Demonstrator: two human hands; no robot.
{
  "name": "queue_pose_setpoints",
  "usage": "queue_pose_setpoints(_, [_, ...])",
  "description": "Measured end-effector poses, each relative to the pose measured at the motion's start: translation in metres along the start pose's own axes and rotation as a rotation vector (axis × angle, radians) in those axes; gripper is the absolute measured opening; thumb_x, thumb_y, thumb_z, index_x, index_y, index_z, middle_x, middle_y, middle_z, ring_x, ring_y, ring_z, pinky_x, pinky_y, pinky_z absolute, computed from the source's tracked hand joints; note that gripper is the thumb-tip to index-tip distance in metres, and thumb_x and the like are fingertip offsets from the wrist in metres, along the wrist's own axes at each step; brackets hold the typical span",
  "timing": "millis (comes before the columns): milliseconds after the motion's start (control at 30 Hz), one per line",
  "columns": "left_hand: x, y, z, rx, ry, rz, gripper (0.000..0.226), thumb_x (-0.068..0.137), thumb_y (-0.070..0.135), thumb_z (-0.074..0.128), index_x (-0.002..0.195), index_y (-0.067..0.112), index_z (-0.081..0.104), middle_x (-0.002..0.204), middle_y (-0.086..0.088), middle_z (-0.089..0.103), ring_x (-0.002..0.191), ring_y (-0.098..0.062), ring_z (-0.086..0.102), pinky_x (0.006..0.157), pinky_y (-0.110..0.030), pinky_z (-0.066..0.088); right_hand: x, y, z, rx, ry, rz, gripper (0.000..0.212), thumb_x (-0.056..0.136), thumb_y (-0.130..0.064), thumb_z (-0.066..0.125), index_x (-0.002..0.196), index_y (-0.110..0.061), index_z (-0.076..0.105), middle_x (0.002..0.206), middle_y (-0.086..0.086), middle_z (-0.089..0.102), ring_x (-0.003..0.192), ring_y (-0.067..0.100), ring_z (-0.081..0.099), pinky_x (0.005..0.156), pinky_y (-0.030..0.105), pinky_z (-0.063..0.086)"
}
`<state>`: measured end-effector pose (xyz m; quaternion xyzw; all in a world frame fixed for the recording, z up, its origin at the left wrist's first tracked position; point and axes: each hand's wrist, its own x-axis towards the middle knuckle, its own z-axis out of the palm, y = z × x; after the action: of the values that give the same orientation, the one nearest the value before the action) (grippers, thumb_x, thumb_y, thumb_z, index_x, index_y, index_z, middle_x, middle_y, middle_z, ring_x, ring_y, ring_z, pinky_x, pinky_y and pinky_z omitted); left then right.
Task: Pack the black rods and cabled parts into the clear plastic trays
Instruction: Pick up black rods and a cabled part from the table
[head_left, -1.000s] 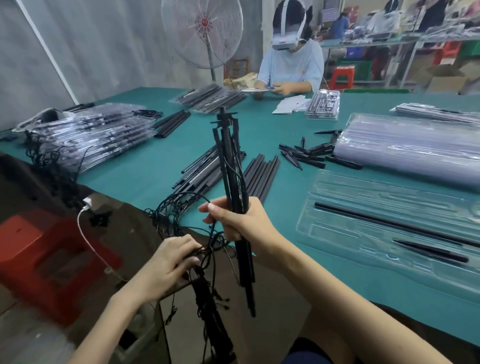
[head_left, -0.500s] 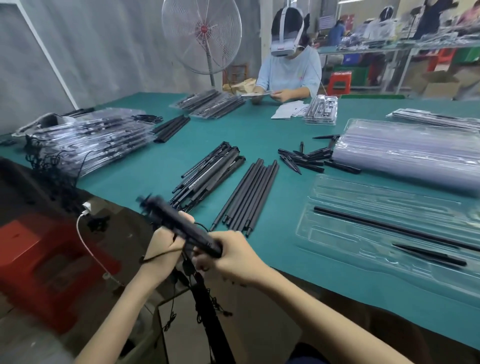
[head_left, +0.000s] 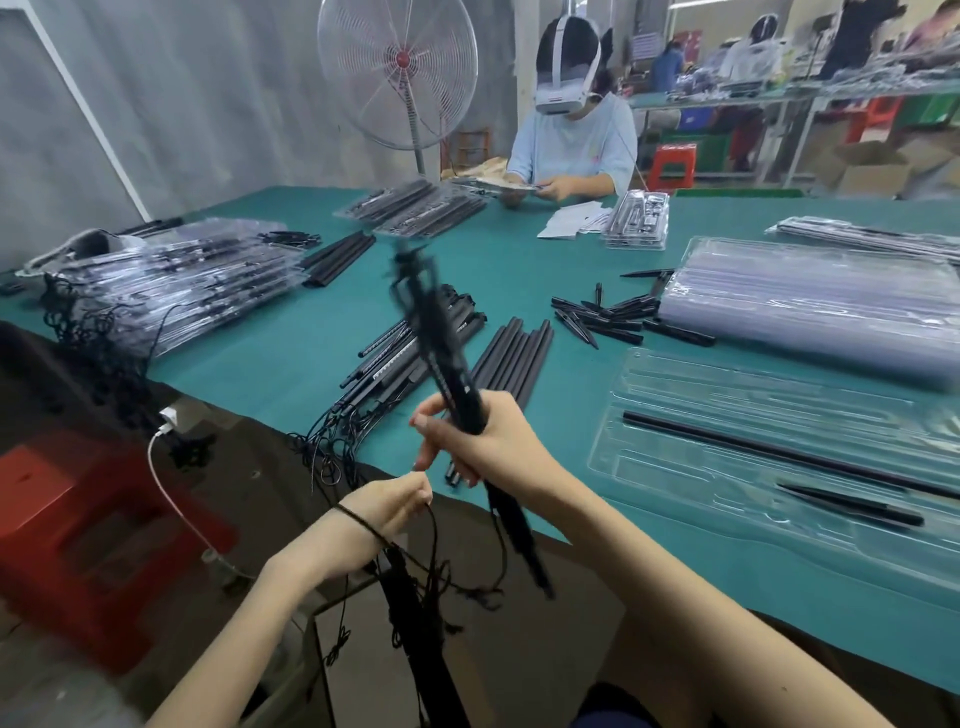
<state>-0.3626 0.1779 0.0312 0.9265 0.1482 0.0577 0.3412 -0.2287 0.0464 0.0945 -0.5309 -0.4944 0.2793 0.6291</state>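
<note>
My right hand (head_left: 480, 441) grips a bundle of black cabled rods (head_left: 441, 348) that stands tilted up and to the left over the table's near edge, blurred by motion. Just below it, my left hand (head_left: 392, 501) pinches thin black cables (head_left: 431, 551) that loop over the wrist and hang down off the table. An open clear plastic tray (head_left: 675, 384) lies to the right with one long black rod (head_left: 779, 452) and a short tapered piece (head_left: 852, 506) in it. Loose black rods (head_left: 519, 353) and cabled parts (head_left: 384, 364) lie on the green table ahead.
Filled trays (head_left: 171, 280) are stacked at the left, a stack of clear trays (head_left: 810, 306) at the right. Short black pieces (head_left: 608, 317) lie between. A person sits across the table by a standing fan (head_left: 397, 73). A red stool (head_left: 67, 525) stands at lower left.
The rod bundle was upright, then swung down low between both hands, and now it is raised again, tilted left. My left hand has moved down along the cables.
</note>
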Motion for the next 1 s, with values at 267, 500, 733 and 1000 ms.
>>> queue_pose_setpoints(267, [-0.003, 0.01, -0.02, -0.275, 0.047, -0.002, 0.075, 0.053, 0.075, 0.068, 0.082, 0.012, 0.038, 0.081, -0.002, 0.039, 0.08, -0.009, 0.047, 0.078, -0.029, 0.035, -0.008, 0.022, 0.002, 0.008, 0.167, 0.177, 0.019, 0.091, -0.027, 0.063, 0.076, -0.017, 0.068, 0.057, 0.002, 0.064, 0.042, 0.009, 0.043, 0.04, 0.017, 0.034])
queue_pose_setpoints(500, [0.005, 0.026, -0.028, -0.745, 0.385, -0.04, 0.012, 0.07, 0.02, 0.038, 0.073, 0.008, 0.039, 0.069, 0.0, 0.062, 0.073, 0.017, 0.061, 0.074, -0.008, 0.043, -0.019, 0.03, 0.005, -0.24, -0.086, 0.206, 0.032, 0.085, -0.038, 0.066, 0.082, -0.007, 0.072, 0.071, 0.011, 0.07, 0.047, 0.003, 0.048, 0.049, 0.019, 0.039])
queue_pose_setpoints(733, [0.001, 0.004, -0.022, -0.615, 0.228, -0.128, 0.033, 0.053, 0.018, 0.073, 0.057, 0.006, 0.043, 0.076, -0.007, 0.058, 0.078, 0.014, 0.059, 0.081, -0.015, 0.039, -0.024, 0.029, 0.021, -0.045, -0.096, 0.276, 0.04, 0.075, -0.052, 0.074, 0.075, -0.012, 0.075, 0.071, 0.013, 0.071, 0.041, 0.002, 0.041, 0.044, 0.018, 0.032])
queue_pose_setpoints(1000, [-0.028, 0.005, -0.01, -0.823, 0.135, 0.03, 0.054, 0.087, 0.014, 0.061, 0.138, 0.01, 0.045, 0.141, 0.007, 0.051, 0.132, -0.013, 0.045, 0.103, -0.029, 0.043, -0.023, 0.029, 0.037, -0.137, -0.111, 0.324, 0.013, 0.08, -0.015, 0.069, 0.078, -0.002, 0.071, 0.068, 0.009, 0.066, 0.042, 0.0, 0.044, 0.046, 0.017, 0.036])
